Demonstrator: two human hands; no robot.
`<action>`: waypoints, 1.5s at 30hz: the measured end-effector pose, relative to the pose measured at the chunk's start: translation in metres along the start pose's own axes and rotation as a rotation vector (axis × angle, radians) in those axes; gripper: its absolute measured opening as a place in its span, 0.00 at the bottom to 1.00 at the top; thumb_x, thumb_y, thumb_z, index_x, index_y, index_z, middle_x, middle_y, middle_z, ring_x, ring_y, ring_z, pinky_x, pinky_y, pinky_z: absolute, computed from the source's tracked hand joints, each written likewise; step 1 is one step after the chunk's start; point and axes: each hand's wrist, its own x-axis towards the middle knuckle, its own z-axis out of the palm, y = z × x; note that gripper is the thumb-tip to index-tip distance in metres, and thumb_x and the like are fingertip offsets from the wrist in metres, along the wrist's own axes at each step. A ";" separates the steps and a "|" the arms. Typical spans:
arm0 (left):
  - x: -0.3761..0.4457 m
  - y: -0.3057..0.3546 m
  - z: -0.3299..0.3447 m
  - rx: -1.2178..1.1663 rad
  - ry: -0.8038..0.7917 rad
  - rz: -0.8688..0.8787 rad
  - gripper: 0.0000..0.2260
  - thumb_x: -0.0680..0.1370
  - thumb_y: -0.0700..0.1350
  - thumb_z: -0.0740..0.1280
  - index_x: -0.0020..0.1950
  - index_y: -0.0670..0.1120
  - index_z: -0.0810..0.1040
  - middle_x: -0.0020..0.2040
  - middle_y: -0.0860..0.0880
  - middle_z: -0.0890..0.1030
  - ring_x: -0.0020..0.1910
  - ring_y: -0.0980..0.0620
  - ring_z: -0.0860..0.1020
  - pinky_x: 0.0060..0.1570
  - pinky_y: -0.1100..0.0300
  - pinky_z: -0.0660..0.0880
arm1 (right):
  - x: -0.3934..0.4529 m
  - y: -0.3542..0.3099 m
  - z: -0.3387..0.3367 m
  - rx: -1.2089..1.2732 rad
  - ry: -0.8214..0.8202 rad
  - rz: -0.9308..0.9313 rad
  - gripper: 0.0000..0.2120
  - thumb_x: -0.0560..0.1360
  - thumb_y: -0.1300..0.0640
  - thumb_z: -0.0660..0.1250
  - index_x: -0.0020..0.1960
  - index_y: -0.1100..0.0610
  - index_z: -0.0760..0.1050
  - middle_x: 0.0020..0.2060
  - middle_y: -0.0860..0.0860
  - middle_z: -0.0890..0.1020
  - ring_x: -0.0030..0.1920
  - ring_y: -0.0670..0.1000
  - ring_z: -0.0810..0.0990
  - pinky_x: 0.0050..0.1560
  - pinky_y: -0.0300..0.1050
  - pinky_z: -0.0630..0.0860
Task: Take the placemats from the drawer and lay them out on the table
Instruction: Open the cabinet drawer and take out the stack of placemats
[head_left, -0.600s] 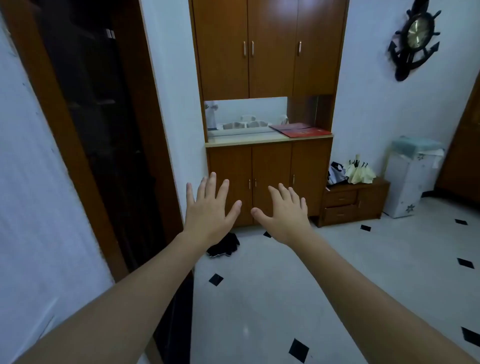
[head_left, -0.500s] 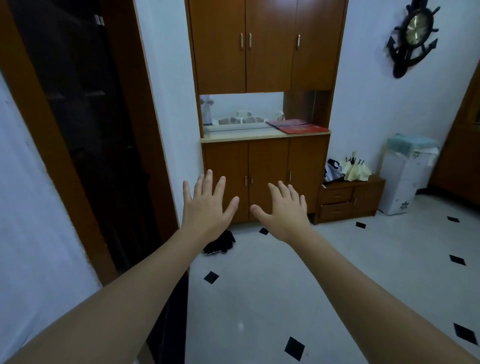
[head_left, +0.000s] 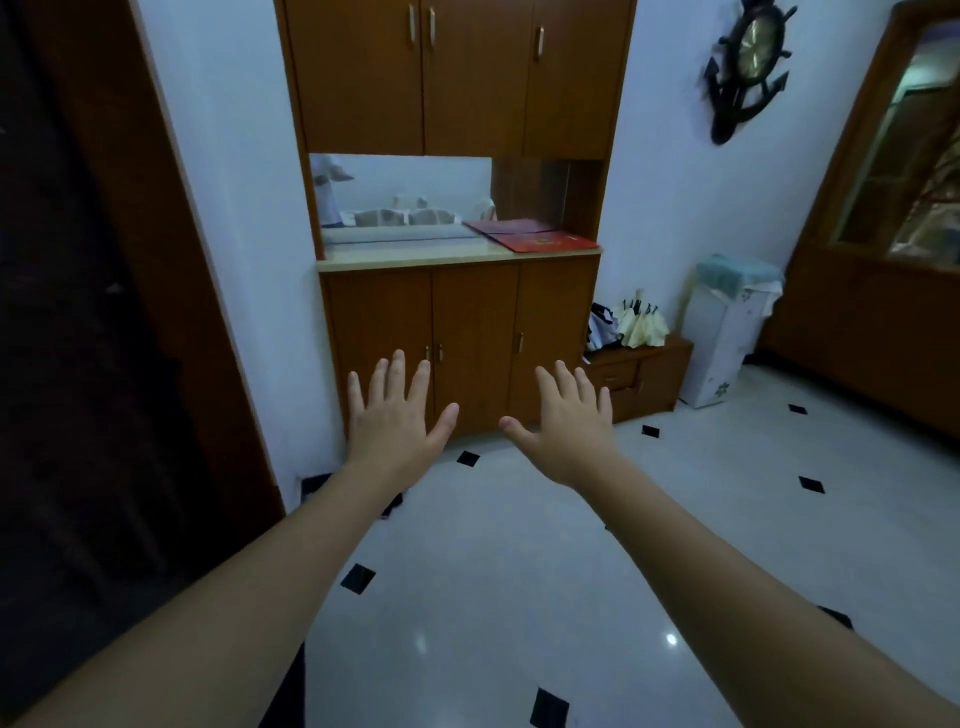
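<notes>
Now both hands, left (head_left: 393, 427) and right (head_left: 566, 431), are open and empty, so walk to the small drawers (head_left: 618, 375) at two o'clock and pull gently.

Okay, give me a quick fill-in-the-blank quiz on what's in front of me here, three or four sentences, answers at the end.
1. Both the left hand and the right hand are held out with fingers spread, holding ____.
2. The flat items lying on the cabinet counter are ____ in colour.
3. The folded umbrellas rest on top of the low ____ unit.
4. The wall clock is shaped like a ship's wheel and ____.

Answers: nothing; red; drawer; anchor
</notes>
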 end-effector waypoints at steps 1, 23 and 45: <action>0.010 0.003 0.008 -0.005 0.002 0.015 0.33 0.79 0.67 0.42 0.80 0.51 0.47 0.80 0.45 0.47 0.79 0.44 0.46 0.75 0.39 0.43 | 0.007 0.006 0.003 -0.005 0.001 0.009 0.41 0.75 0.29 0.52 0.79 0.51 0.46 0.79 0.53 0.47 0.78 0.57 0.43 0.75 0.63 0.43; 0.253 0.130 0.117 0.002 0.023 0.133 0.34 0.77 0.67 0.40 0.80 0.52 0.50 0.80 0.45 0.49 0.79 0.45 0.49 0.75 0.40 0.48 | 0.245 0.162 0.052 0.090 0.033 0.050 0.41 0.75 0.30 0.53 0.79 0.52 0.48 0.79 0.53 0.49 0.78 0.56 0.44 0.75 0.63 0.42; 0.527 0.289 0.256 -0.269 0.046 0.565 0.31 0.80 0.64 0.46 0.79 0.50 0.57 0.79 0.44 0.55 0.78 0.44 0.54 0.75 0.40 0.48 | 0.422 0.335 0.069 -0.076 0.097 0.505 0.41 0.75 0.31 0.53 0.79 0.53 0.47 0.79 0.53 0.49 0.78 0.56 0.45 0.75 0.61 0.44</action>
